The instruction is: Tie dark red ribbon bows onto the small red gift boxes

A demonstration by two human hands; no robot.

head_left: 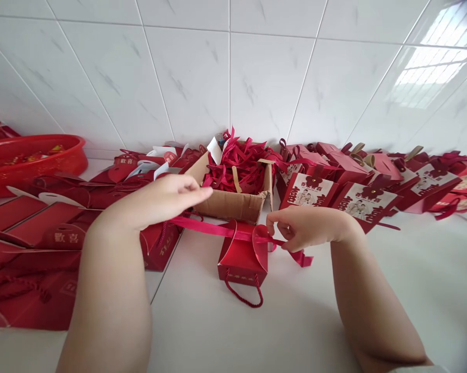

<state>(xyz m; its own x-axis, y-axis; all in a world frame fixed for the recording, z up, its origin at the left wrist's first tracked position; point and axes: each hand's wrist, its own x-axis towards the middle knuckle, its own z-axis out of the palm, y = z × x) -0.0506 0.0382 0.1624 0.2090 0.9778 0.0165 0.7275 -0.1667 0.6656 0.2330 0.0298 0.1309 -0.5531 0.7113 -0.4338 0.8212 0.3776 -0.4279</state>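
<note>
A small red gift box [243, 259] with a twisted rope handle stands on the white table in front of me. A red ribbon [206, 226] runs across its top from left to right, its loose end lying to the right of the box. My left hand [174, 196] is above the ribbon's left stretch, fingers closed together, and the ribbon's left end passes out of sight beneath it. At the box's right side, my right hand [295, 228] has its fingers bent round the ribbon by the box's top flap.
Behind the box sits an open cardboard carton [233, 206] full of red ribbons. Many red boxes [62, 235] crowd the left, with a red basin [34, 166] behind them. Printed red boxes [309, 191] line the right, along a white tiled wall [194, 77].
</note>
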